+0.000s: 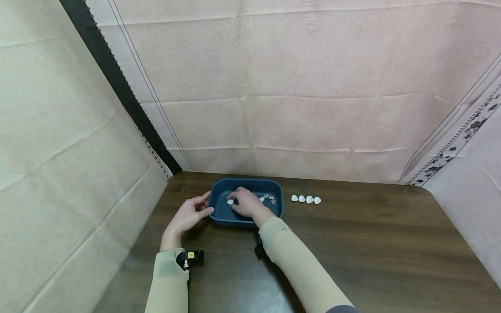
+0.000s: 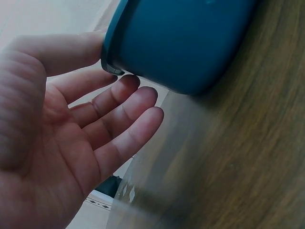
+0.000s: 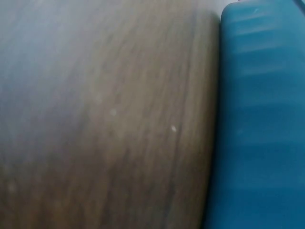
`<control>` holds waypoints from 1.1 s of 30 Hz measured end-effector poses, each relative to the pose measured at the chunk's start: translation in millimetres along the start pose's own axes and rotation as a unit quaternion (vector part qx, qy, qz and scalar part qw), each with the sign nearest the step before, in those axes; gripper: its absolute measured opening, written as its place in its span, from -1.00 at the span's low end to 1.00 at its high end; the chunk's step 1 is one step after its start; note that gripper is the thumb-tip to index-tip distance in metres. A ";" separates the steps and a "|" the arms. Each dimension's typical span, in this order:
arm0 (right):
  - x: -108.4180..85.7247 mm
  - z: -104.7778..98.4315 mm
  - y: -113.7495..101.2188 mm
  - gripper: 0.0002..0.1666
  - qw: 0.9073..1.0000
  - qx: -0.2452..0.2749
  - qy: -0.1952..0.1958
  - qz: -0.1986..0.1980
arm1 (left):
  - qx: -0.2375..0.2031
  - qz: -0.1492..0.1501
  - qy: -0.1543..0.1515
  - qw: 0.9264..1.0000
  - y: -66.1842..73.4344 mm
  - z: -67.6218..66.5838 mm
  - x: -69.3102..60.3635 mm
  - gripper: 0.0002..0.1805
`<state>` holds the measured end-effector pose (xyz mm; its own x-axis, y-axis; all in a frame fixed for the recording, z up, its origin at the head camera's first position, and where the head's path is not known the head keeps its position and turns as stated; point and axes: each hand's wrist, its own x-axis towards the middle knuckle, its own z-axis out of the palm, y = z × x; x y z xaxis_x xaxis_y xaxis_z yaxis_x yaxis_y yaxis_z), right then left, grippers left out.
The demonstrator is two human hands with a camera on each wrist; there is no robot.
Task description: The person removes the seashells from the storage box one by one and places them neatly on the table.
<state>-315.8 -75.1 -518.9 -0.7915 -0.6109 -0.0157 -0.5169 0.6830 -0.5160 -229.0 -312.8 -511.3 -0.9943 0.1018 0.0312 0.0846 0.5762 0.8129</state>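
Note:
A blue rectangular tray (image 1: 244,223) stands on the table with several small pale shell-like pieces in it. My left hand (image 1: 190,213) is at the tray's left end; in the left wrist view the thumb and fingertips of that hand (image 2: 71,119) meet the rim of the tray (image 2: 190,43), the other fingers loosely bent. Inside the tray is my right hand (image 1: 248,203), its fingers bent down beside a white piece (image 1: 230,202); whether it pinches anything is hidden. The right wrist view shows only the tray's outer wall (image 3: 262,119) and table, no hand.
Four or so white pieces (image 1: 309,199) lie in a short row on the brown wooden table (image 1: 372,243), to the right of the tray. Pale patterned cloth (image 1: 313,87) hangs behind the table and at both sides, with a black strip (image 1: 117,78) at the left.

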 end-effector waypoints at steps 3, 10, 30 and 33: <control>0.8 0.4 1.6 -0.57 1.000 -0.001 0.001 -0.014 | 0.002 -0.001 0.001 1.000 0.2 0.3 0.0 -0.30; 1.7 -0.3 3.1 -0.51 0.999 0.008 -0.006 -0.042 | 0.003 0.003 0.002 1.000 0.7 0.4 0.2 -0.30; 1.5 -1.8 0.3 -0.64 0.999 0.011 -0.014 -0.027 | 0.001 0.005 0.001 1.000 0.3 0.2 1.0 -0.30; 0.8 -1.3 0.4 -0.65 0.999 0.016 -0.016 -0.025 | 0.002 0.003 0.000 1.000 0.1 0.3 0.8 -0.29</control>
<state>-317.1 -74.8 -517.9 -0.7540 -0.6567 -0.0163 -0.5445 0.6388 -0.5436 -229.8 -312.4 -511.5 -0.9938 0.1050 0.0374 0.0916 0.5782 0.8107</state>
